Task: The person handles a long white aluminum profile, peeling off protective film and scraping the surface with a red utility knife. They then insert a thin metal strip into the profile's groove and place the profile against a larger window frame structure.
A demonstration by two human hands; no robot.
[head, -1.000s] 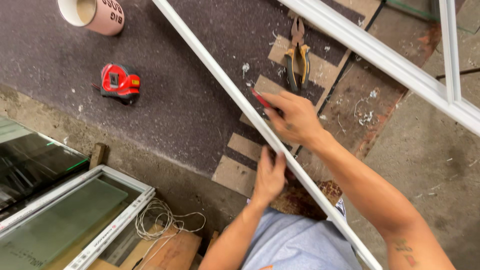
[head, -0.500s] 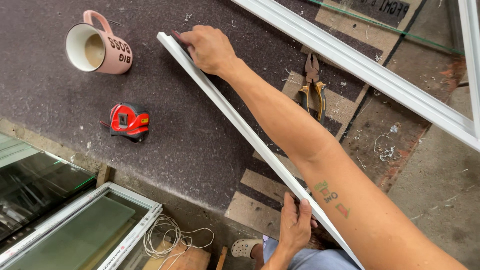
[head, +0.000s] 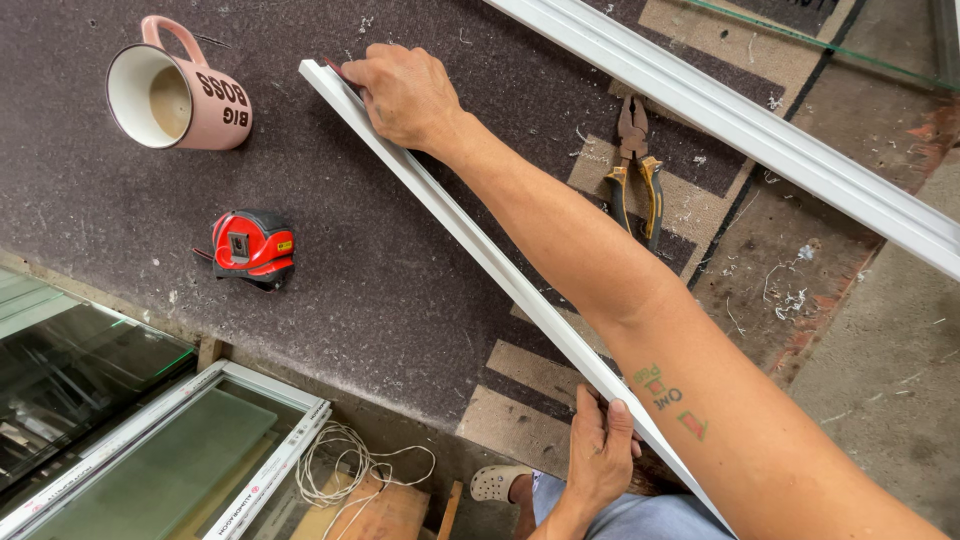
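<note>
A long white profile strip point(head: 470, 240) lies slanted across the dark felt bench top point(head: 120, 230). My right hand point(head: 405, 95) rests at the strip's far end, fingers closed on a small dark red tool, mostly hidden. My left hand point(head: 598, 455) grips the strip near the bench's front edge. My right forearm stretches along the strip.
A pink mug point(head: 180, 95) lies on its side at the far left. A red tape measure point(head: 253, 247) sits in front of it. Pliers with yellow handles point(head: 636, 165) lie right of my arm. A white window frame point(head: 760, 130) crosses the top right. Glazed frames point(head: 150, 450) lean below the bench.
My right hand has slid from the strip's middle up to its far end. My left hand has kept its hold near the bench's front edge.
</note>
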